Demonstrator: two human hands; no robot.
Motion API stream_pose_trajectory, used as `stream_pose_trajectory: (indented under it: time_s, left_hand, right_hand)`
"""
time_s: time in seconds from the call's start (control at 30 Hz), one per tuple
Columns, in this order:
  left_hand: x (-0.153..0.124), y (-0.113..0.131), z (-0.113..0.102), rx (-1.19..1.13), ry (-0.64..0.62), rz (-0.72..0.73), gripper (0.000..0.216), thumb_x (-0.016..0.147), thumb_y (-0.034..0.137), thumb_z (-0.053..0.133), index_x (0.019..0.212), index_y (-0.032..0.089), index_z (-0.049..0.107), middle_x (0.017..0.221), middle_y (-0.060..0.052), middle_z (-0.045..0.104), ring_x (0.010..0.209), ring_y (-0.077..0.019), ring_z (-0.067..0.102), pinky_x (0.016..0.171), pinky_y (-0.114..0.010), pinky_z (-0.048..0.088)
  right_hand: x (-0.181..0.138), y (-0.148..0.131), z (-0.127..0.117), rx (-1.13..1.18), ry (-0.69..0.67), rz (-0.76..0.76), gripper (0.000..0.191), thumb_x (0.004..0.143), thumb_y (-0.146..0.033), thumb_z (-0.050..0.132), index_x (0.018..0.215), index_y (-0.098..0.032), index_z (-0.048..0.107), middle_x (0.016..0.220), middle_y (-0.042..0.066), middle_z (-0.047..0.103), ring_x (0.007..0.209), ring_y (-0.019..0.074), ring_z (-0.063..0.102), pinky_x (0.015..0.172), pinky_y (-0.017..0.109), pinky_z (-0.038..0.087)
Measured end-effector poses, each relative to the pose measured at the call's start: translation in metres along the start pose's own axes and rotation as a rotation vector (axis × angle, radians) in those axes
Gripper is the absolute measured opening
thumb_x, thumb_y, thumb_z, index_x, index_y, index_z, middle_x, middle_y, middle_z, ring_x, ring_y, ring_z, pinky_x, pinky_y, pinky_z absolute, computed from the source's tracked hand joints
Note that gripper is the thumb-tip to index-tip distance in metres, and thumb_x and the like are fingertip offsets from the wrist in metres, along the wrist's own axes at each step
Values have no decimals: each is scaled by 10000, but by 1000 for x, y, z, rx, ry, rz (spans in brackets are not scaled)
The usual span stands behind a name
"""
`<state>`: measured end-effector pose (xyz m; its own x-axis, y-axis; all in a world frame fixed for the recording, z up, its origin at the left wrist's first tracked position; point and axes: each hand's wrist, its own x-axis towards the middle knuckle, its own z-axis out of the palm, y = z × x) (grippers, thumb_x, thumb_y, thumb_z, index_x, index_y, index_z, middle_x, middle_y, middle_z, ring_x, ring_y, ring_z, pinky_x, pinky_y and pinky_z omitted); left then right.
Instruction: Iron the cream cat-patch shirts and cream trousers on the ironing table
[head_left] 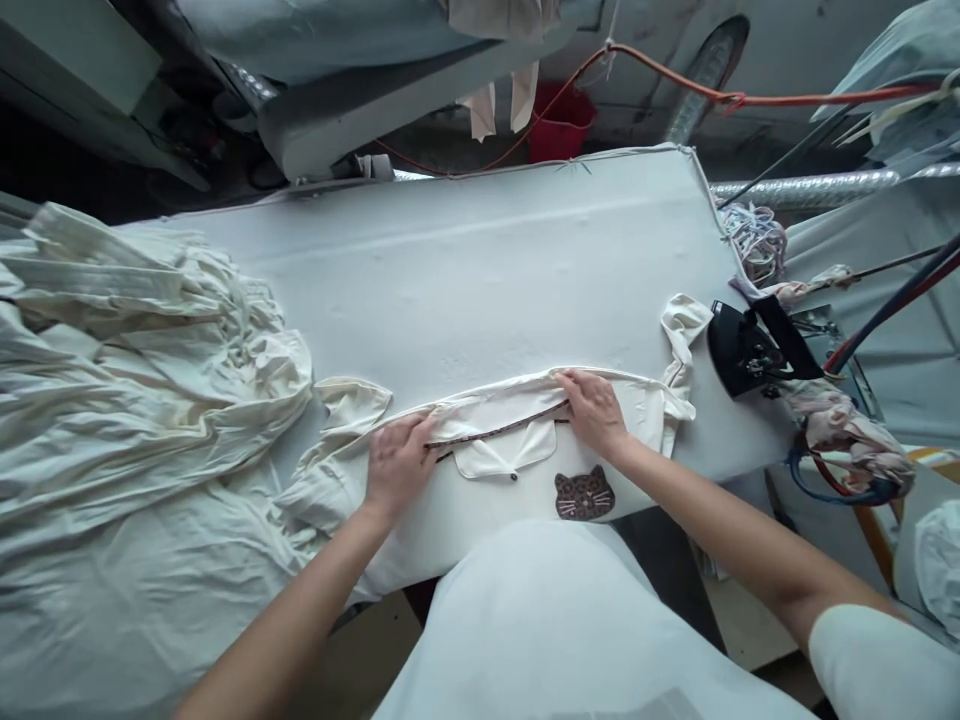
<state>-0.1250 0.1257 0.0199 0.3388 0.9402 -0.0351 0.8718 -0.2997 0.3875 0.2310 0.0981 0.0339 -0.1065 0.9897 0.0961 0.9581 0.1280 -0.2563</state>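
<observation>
A cream shirt (420, 520) lies across the near edge of the padded ironing table (480, 270), its white collar and dark piping in the middle. A brown leopard-print cat patch (585, 493) shows on its front. My left hand (400, 458) grips the fabric left of the collar, fingertips curled over the piping. On the other side of the collar, my right hand (592, 405) pinches the folded upper edge. Both thumbs are partly hidden by cloth. One sleeve lies bunched beyond each hand.
A large heap of cream garments (135, 400) covers the left end. At the right edge rests a black iron (739, 350) with a cloth-wrapped cord. An orange hose (667, 80) runs above the far side, near a red bucket (561, 122).
</observation>
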Motion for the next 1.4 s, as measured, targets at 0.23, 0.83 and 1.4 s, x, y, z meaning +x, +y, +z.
stream_pose_trajectory:
  time_s: [0.23,0.83,1.4]
  left_hand:
    - [51,16,4,-16,-175,180,294,1005,367,501,1095,272,764,1121,-72,752,1066,-253,660,904,-343,451]
    - [53,37,33,50,9,90,430,863,121,537,1265,210,661,1285,-136,638,1201,-319,544,1045,-447,411]
    - [93,-14,-1,-251,-81,48,345,917,361,466,952,215,777,970,-90,752,942,-268,658,843,-353,471]
  right_hand:
    - [56,-2,-1,145,-314,-38,295,1035,-351,503,1020,-227,771,1106,79,747,1048,250,626,959,388,451]
    - [18,-59,64,143,16,-197,635,929,-32,348,1543,-157,454,1630,91,412,1578,196,223,1298,479,240]
    - [94,-27,12,63,-159,295,313,1028,-287,486,1164,-216,759,1098,111,754,1088,279,625,1043,455,422]
